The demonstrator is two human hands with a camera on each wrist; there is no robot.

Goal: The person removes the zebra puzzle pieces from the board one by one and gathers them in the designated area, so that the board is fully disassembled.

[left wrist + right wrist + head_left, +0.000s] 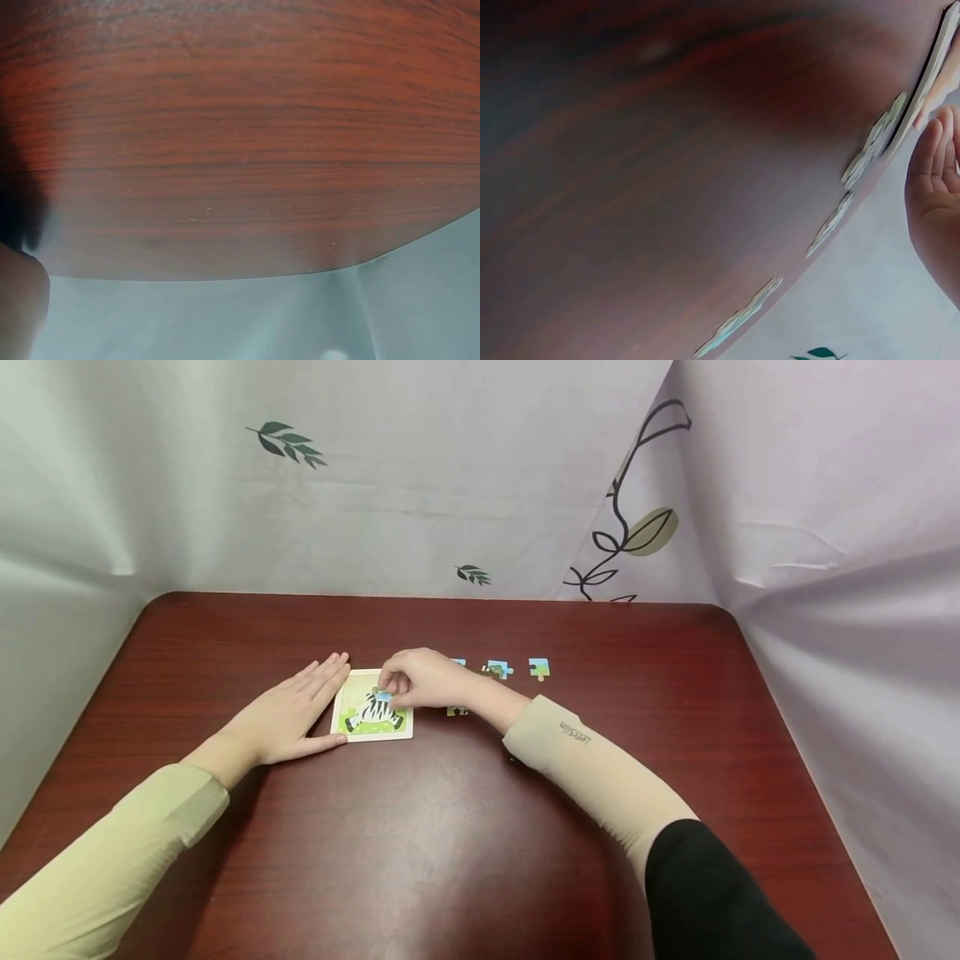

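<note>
A square puzzle board (pixel 369 737) with a zebra picture lies left of the table's middle in the head view. My left hand (pixel 292 714) rests beside it, fingers extended, with fingertips and thumb along its left edge. Over the board's upper right, my right hand (pixel 423 678) pinches a small blue puzzle piece (pixel 383 696) between thumb and fingers. The right wrist view shows the right hand (pixel 936 187) at the right border, near the board's edge (pixel 930 75). The held piece is hidden there.
Loose puzzle pieces lie right of the board: one with a green patch (pixel 497 669), a blue-green one (pixel 538 667), and others partly hidden behind the right forearm (pixel 491 700). The dark red wooden table (pixel 390 843) meets a pale curtain (pixel 420 485) at its back edge.
</note>
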